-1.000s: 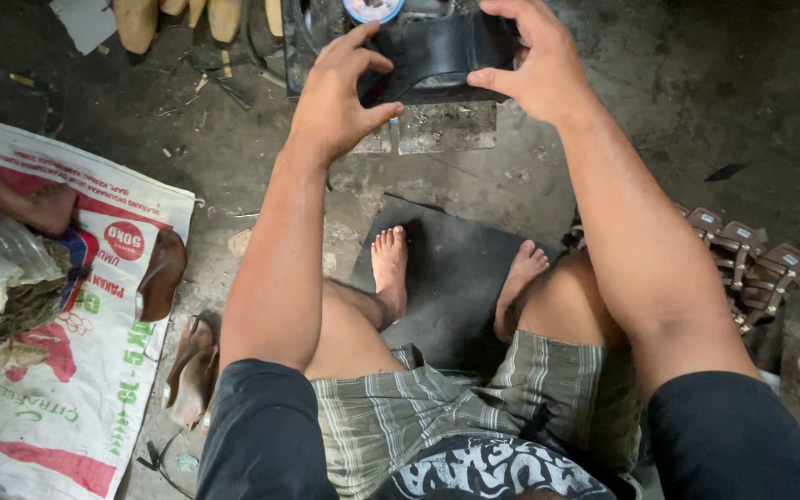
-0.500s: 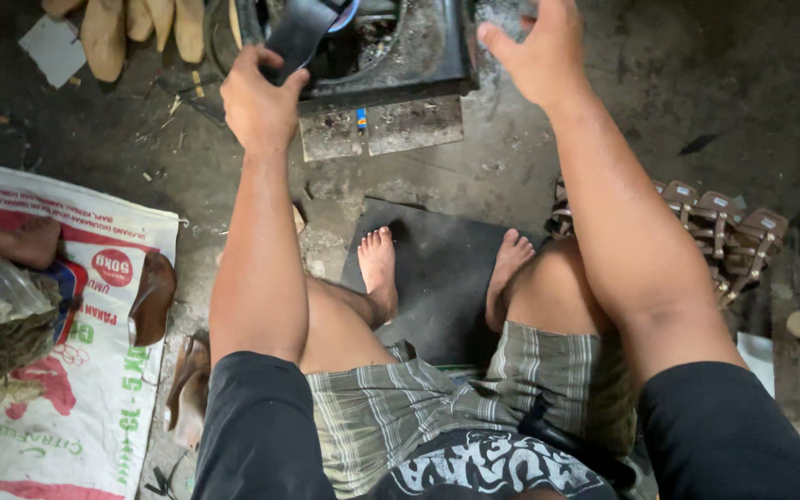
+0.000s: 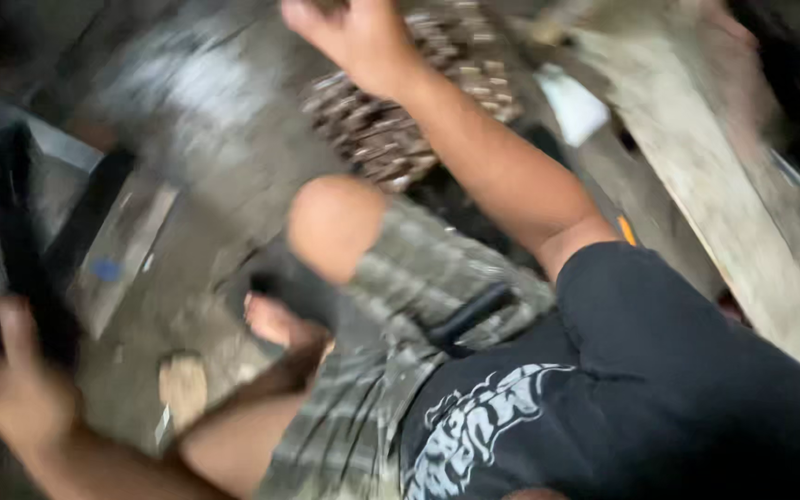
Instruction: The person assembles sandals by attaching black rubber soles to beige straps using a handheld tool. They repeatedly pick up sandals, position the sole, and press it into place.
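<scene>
The view is heavily blurred. My left hand (image 3: 11, 375) is at the lower left, closed around a long flat black piece (image 3: 25, 250) that sticks up from the fist. My right hand (image 3: 354, 37) is stretched out to the top of the frame, over a pile of brown studded sandal parts (image 3: 391, 125) on the floor. Its fingertips run off the top edge, so its grip is hidden. My bent right knee (image 3: 335, 222) and plaid shorts (image 3: 418, 287) lie between the two hands, with a bare foot (image 3: 275, 324) below the knee.
A dark metal block with a grey plate (image 3: 113, 241) sits on the concrete floor at the left. A pale wooden plank (image 3: 743, 194) runs down the right side, and a white scrap (image 3: 576, 106) lies beside the pile.
The camera has swung to the right. My right hand left the black block and reached out to the pile of sandal parts. My left hand, still gripping the black piece, dropped to the lower left.
</scene>
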